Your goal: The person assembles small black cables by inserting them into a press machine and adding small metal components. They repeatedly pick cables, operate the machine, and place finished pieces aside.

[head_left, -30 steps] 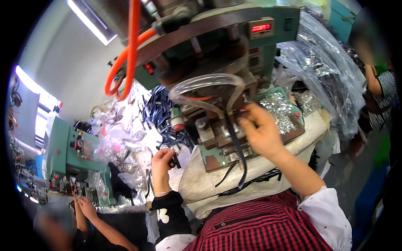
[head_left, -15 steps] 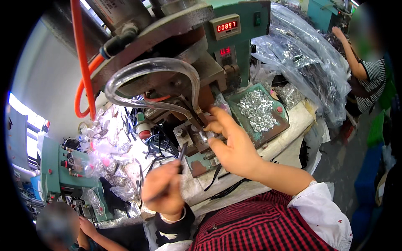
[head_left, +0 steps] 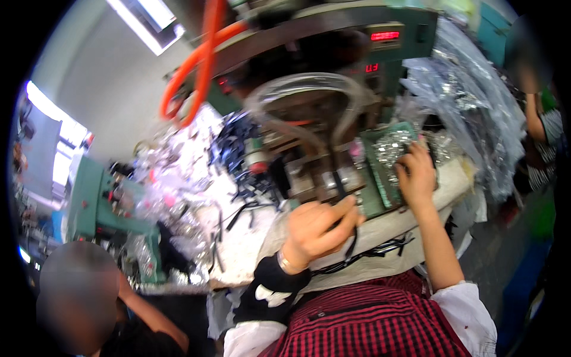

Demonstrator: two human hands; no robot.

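Observation:
My left hand (head_left: pixel 321 231) is closed in a pinch around a thin black strip (head_left: pixel 352 245), right in front of the press's work area. One end of the strip reaches up to the small metal fixture (head_left: pixel 327 181) under the press; the other hangs below my fingers. Over at the right, my right hand (head_left: pixel 418 175) rests on a green tray (head_left: pixel 379 189) heaped with small shiny metal pieces (head_left: pixel 392 146). Its fingers are apart and bent down toward the pieces. Motion blurs their tips, and no held piece can be made out.
A clear hose (head_left: pixel 303 83) loops in front of the press (head_left: pixel 339 18), and an orange air hose (head_left: pixel 205 65) hangs left. Black strips (head_left: pixel 238 154) and plastic bags (head_left: pixel 172 202) cover the left bench. Co-workers sit at lower left and far right. A large plastic sheet (head_left: pixel 470 101) lies right.
My right hand has left the fixture and moved right to the tray of metal pieces. My left hand has come up to the fixture with a black strip. The whole view has shifted.

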